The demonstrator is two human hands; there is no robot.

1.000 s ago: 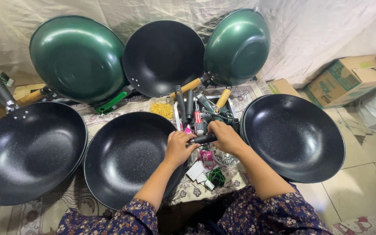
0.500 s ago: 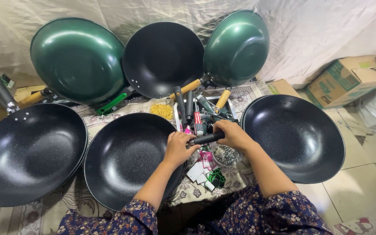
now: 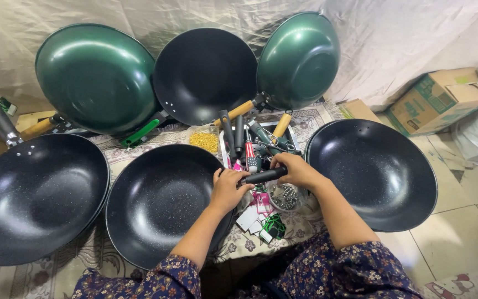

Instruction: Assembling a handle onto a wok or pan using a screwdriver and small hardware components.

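Far left, a green wok (image 3: 96,77) tilted against the pale draped cloth (image 3: 405,39); beside it a black wok (image 3: 204,75), then another green one (image 3: 299,60) with a wooden handle. Near left, a large black wok (image 3: 31,196) flat on the patterned mat (image 3: 45,271). Right, another black wok (image 3: 374,173). Far right, a cardboard box (image 3: 441,99) on tiled floor (image 3: 460,243). Centre, a small tub of yellow bits (image 3: 204,141).

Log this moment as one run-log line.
left hand: on middle wok rim, at black handle | right hand: grip on handle | around: tray of handles, screws
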